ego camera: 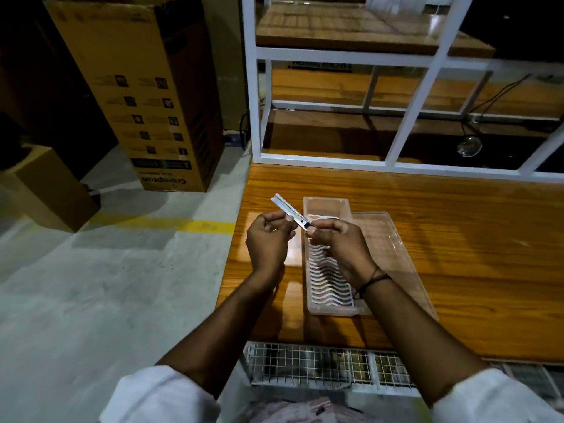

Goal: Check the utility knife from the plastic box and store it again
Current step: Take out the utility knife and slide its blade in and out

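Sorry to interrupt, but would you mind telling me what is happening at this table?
A person is holding a slim silver utility knife in both hands, the left hand and right hand raised above an open clear plastic box. The box's clear lid lies beside it on the orange wooden table. The knife has not yet been stored.

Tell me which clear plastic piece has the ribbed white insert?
The narrow plastic box below the hands, left of the flat lid, which holds nothing.
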Demonstrator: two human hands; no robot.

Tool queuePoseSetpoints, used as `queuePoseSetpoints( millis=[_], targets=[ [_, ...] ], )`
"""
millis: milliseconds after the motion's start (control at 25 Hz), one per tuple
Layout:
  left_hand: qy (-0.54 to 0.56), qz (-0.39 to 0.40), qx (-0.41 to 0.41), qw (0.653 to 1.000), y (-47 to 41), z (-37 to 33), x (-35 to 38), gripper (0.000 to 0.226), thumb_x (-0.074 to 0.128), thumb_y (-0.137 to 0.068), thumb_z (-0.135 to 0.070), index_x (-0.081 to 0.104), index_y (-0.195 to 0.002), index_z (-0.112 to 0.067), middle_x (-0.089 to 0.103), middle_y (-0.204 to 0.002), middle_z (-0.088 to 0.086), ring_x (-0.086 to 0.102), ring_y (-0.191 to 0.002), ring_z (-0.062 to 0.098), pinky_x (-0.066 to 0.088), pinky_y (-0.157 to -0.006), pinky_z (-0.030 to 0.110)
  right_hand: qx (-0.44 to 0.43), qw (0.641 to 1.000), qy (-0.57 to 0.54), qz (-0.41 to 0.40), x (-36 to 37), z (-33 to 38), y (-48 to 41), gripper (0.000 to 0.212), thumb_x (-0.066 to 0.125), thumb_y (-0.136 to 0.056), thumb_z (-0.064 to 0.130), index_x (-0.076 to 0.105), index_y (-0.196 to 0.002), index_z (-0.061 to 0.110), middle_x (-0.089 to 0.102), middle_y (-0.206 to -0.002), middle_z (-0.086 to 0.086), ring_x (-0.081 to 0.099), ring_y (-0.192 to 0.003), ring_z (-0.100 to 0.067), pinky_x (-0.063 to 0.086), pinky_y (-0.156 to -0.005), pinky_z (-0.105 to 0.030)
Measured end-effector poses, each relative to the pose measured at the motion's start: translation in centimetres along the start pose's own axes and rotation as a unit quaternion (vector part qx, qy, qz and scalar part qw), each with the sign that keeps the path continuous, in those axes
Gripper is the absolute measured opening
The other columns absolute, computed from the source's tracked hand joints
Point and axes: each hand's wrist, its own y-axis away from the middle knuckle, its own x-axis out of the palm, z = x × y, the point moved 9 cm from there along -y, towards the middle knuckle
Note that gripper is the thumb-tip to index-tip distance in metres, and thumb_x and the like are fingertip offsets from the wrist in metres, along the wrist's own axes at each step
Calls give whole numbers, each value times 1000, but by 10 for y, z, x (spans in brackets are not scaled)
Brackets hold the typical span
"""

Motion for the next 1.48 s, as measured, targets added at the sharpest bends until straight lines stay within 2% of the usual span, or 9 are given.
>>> queuePoseSetpoints(
  millis=[240, 360, 440, 520, 680, 800, 960, 1240, 1480],
  targets=[
    [-3, 157, -15, 987, 22, -5, 44, 29, 73, -92, 2, 71, -121, -1, 81, -79, -8, 79, -74, 6, 63, -68, 22, -3, 997, -24, 69, -12, 7, 29, 22, 75, -86, 6, 77, -108, 8, 78, -96, -18, 68, -84, -26, 52, -62, -28],
    [2, 197, -10, 980, 32, -7, 50, 32, 70, -93, 5, 70, -125, 4, 82, -86, -5, 78, -76, 5, 64, -70, 21, -7, 997, -46, 64, -18, 5, 40, 22, 76, -86, 7, 76, -108, 9, 79, -97, -15, 73, -84, -25, 57, -69, -33],
    [2, 213, -13, 977, 37, -6, 52, 33, 69, -93, 6, 70, -126, 5, 81, -89, -3, 78, -77, 5, 64, -72, 22, -11, 996, -64, 57, -22, 2, 46, 19, 75, -88, 8, 76, -107, 9, 80, -93, -11, 74, -80, -20, 57, -64, -28],
    [2, 223, -20, 975, 41, -5, 54, 33, 68, -93, 6, 70, -126, 4, 82, -91, 0, 79, -79, 7, 65, -73, 23, -20, 996, -67, 48, -25, 1, 51, 19, 74, -89, 9, 76, -108, 8, 80, -92, -11, 74, -80, -20, 56, -61, -27],
    [-1, 236, -23, 971, 44, 0, 56, 34, 66, -95, 6, 70, -128, 4, 78, -113, 22, 78, -89, 16, 65, -81, 27, -30, 997, -73, 14, -30, -1, 55, 15, 75, -90, 11, 76, -103, 4, 77, -95, -24, 71, -79, -31, 56, -63, -32],
    [-7, 236, -28, 971, 46, 3, 56, 33, 64, -96, 7, 70, -128, 2, 77, -116, 22, 75, -100, 26, 62, -88, 35, -35, 997, -62, 3, -32, 0, 56, 19, 74, -91, 17, 75, -98, 0, 74, -94, -30, 70, -75, -29, 56, -60, -31],
    [-11, 238, -24, 971, 46, 5, 54, 34, 64, -96, 6, 70, -129, 3, 76, -122, 25, 74, -106, 30, 60, -97, 44, -41, 998, -45, 0, -31, 4, 57, 21, 75, -90, 22, 76, -94, 1, 77, -88, -23, 73, -71, -24, 55, -56, -28],
    [-20, 238, -27, 971, 45, 6, 53, 30, 65, -95, 5, 75, -120, -10, 83, -101, 1, 79, -91, 14, 64, -82, 27, -37, 999, -37, -1, -30, 6, 56, 22, 74, -91, 22, 76, -95, 0, 77, -89, -23, 73, -72, -24, 55, -55, -26],
    [-16, 232, -31, 972, 44, 9, 53, 33, 68, -95, 2, 73, -127, -2, 79, -119, 18, 76, -108, 29, 60, -97, 45, -44, 999, -10, -11, -31, 10, 55, 27, 72, -93, 28, 76, -88, 2, 75, -73, -14, 70, -59, -19, 53, -52, -25]
  ],
)
